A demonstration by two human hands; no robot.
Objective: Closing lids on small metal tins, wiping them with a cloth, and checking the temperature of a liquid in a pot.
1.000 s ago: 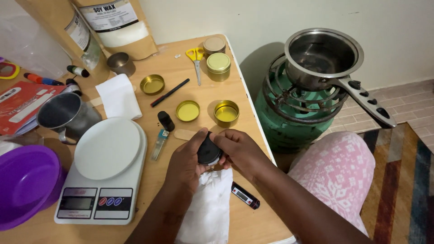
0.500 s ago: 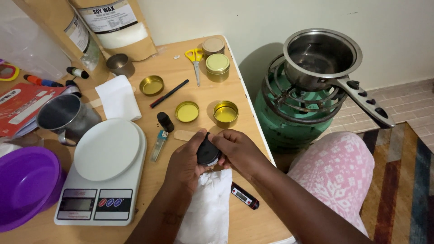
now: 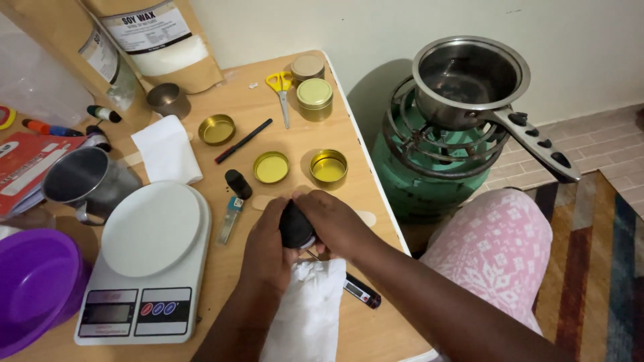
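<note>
Since a second ago almost nothing is moving: you are keeping both hands at the near edge of the counter [image 3: 221, 281], so the work on the small black object [image 3: 296, 224] is continuing in place. Your left hand [image 3: 267, 245] is cupping it from the left, grip curled about its side; your right hand [image 3: 335, 224] is closing over it from the right, fingers pressed onto it. Both wrists are angling inward above the white cloth [image 3: 305, 315]. The object is sitting between your palms, just below the open gold tin [image 3: 329, 167] and near the black thermometer [image 3: 361, 291].
</note>
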